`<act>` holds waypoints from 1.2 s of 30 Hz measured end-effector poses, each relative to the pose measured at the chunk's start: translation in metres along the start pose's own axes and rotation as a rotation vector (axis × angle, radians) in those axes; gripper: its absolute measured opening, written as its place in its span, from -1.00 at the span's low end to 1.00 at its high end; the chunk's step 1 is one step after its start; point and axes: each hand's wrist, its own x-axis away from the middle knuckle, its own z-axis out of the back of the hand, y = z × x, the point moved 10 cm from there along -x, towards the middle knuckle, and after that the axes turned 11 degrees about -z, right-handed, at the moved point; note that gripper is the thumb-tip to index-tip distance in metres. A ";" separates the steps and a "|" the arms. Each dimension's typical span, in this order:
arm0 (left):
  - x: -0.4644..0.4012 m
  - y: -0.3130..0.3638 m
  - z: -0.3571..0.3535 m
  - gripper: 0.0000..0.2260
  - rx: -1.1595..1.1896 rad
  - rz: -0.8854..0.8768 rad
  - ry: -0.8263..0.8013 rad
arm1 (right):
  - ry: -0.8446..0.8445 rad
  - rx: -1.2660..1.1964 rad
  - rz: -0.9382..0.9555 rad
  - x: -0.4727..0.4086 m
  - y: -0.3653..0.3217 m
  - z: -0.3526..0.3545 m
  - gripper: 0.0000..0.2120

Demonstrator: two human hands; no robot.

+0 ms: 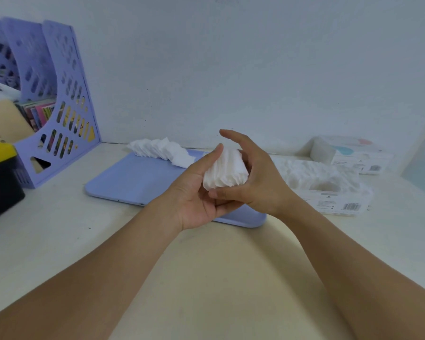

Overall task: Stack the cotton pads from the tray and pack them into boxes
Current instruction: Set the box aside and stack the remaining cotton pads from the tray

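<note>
Two hands on one stack of cotton pads [225, 169] right now, held up over the near right part of the blue tray [133, 182]. My left hand [196, 200] sits underneath, palm up, with the thumb running up the left side of the stack and the fingers curled under it. My right hand [250, 177] comes in from the other side, thumb pressed against the bottom edge of the pads, index finger arched up and over the top without touching anything, and the rest of the fingers wrapped round the back. So both hands are gripping the same bundle, which looks a bit fanned out and uneven along its edges.

More pads [163, 150] are lying in a messy overlapping row along the far edge of the tray, close to the wall. To the right of the tray there's a box [329, 190] already packed full of pads, with a barcode on its front. Behind that, near the wall, sits another box [353, 153] with its end flap open.

Off to the left on the table [59, 236] are a purple file holder [66, 114] with books in it and a black bin with a yellow lid [0, 177].
</note>
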 end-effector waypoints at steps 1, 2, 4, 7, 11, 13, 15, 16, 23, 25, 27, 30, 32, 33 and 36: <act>0.000 0.001 0.001 -0.50 0.004 -0.006 0.006 | -0.011 -0.001 0.001 0.000 0.000 0.000 0.00; 0.000 0.002 0.002 -0.52 0.008 -0.010 0.024 | -0.030 0.003 -0.002 0.000 -0.001 -0.002 0.02; 0.001 0.002 0.004 -0.58 -0.001 -0.006 0.068 | -0.059 0.010 -0.006 0.001 -0.002 -0.007 0.06; 0.003 0.003 0.003 -0.62 -0.034 -0.013 0.066 | -0.048 0.012 0.018 0.002 -0.005 -0.006 0.03; 0.005 -0.001 -0.001 -0.58 -0.068 0.002 0.015 | -0.054 0.087 0.053 0.004 -0.010 -0.009 0.00; 0.005 -0.004 -0.002 -0.65 -0.093 0.021 0.003 | -0.115 0.119 0.052 0.006 -0.011 -0.017 0.02; 0.005 -0.005 -0.004 -0.71 -0.104 0.026 -0.014 | -0.160 0.143 0.051 0.007 -0.012 -0.022 0.04; 0.005 -0.003 -0.004 -0.72 -0.106 0.013 -0.015 | -0.168 0.153 0.056 0.008 -0.011 -0.023 0.03; 0.002 -0.007 -0.001 -0.66 -0.146 0.012 -0.053 | -0.177 0.193 0.032 0.010 -0.011 -0.025 -0.02; 0.002 -0.007 -0.002 -0.75 -0.121 0.023 -0.057 | -0.218 0.134 0.011 0.011 -0.013 -0.023 0.11; 0.003 -0.003 -0.006 -0.80 -0.141 0.005 -0.085 | -0.263 0.112 -0.021 0.011 -0.015 -0.019 0.15; 0.006 0.002 -0.010 -0.76 -0.261 -0.021 -0.151 | -0.410 0.083 -0.104 0.016 -0.015 -0.019 0.03; 0.008 0.001 -0.012 -0.74 -0.307 0.012 -0.207 | -0.490 0.006 -0.163 0.021 -0.014 -0.016 -0.12; 0.009 0.000 -0.010 -0.75 -0.323 0.032 -0.221 | -0.506 -0.009 -0.183 0.021 -0.012 -0.015 -0.18; 0.010 -0.002 -0.009 -0.72 -0.322 0.041 -0.225 | -0.451 0.043 -0.169 0.016 -0.010 -0.011 -0.35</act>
